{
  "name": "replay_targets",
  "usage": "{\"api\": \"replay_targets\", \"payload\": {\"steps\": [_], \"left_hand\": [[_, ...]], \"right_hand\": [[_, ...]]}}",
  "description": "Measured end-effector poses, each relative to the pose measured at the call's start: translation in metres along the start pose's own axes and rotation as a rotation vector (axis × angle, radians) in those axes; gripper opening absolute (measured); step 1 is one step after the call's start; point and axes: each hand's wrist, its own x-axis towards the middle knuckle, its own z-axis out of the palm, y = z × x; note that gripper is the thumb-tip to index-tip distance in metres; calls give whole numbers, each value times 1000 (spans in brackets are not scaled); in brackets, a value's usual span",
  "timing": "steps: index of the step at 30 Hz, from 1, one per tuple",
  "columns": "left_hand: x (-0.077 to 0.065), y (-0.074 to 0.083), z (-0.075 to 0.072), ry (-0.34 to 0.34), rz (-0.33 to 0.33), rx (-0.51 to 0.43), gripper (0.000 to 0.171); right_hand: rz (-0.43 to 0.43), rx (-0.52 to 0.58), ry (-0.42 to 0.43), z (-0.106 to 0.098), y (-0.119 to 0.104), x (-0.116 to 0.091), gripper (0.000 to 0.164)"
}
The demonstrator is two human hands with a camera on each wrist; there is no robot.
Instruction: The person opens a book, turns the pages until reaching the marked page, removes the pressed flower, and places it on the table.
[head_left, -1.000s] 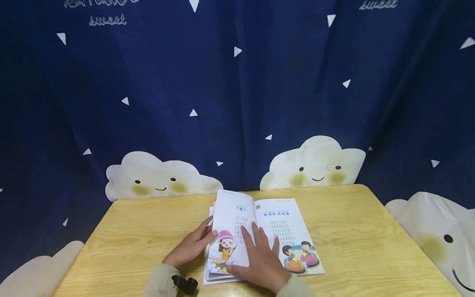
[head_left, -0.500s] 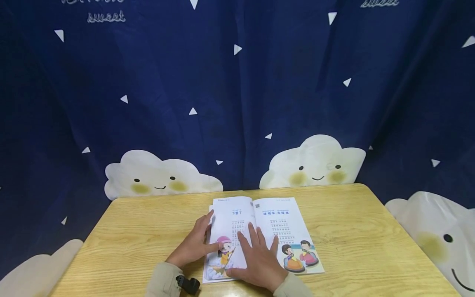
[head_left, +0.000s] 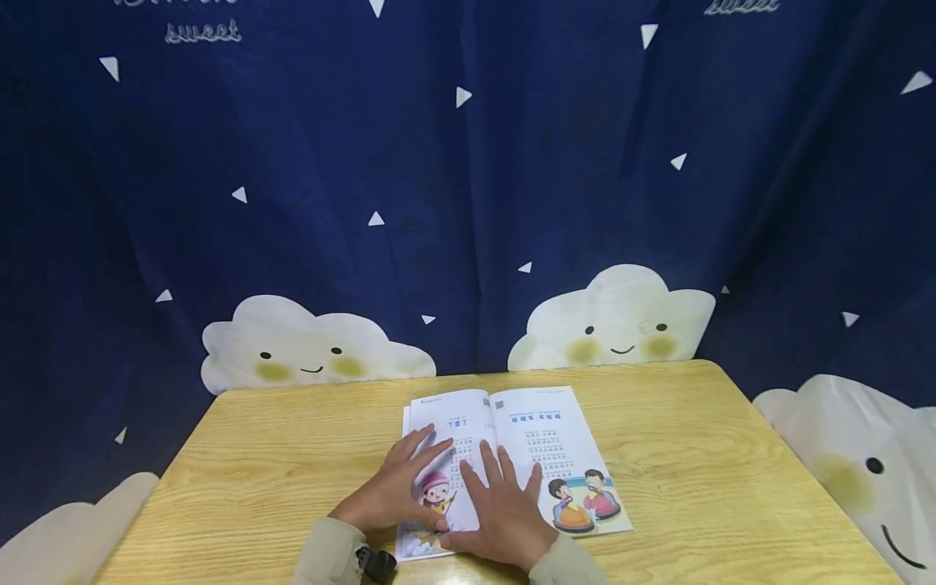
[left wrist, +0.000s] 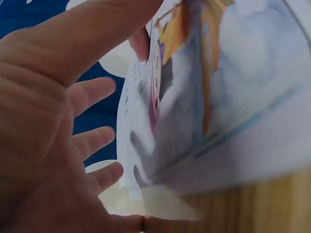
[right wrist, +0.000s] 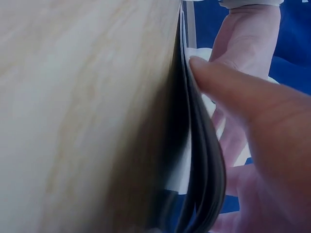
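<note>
An open picture book lies on the wooden table, with coloured drawings at the foot of its pages and Chinese text above. My left hand is spread over the left page, where a child in a pink hat is drawn. In the left wrist view, its fingers are loosely apart above the paper. My right hand rests with spread fingers across the middle fold. The right wrist view has its thumb on the paper beside the curved page edges.
The pale wooden table extends to both sides of the book. Behind it hangs a dark blue curtain printed with white clouds and triangles. A small black device sits at the left wrist.
The left page, raised at first, has come down flat. My left hand has moved from the book's left edge rightward onto that page. My right hand has stayed over the fold.
</note>
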Motion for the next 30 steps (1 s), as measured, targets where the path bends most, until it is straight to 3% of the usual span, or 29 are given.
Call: {"api": "replay_targets", "payload": {"steps": [6,16,30], "left_hand": [[0,0,3,-65,4,46,109],[1,1,4,-77,-9,117,108],[13,10,-1,-137,-42,129,109]], "right_hand": [[-5,-14,-46,0,-2,2,103],[-17,-31,-41,-2,-1,7,104],[-25,246,-44,-27,27,0,98]]}}
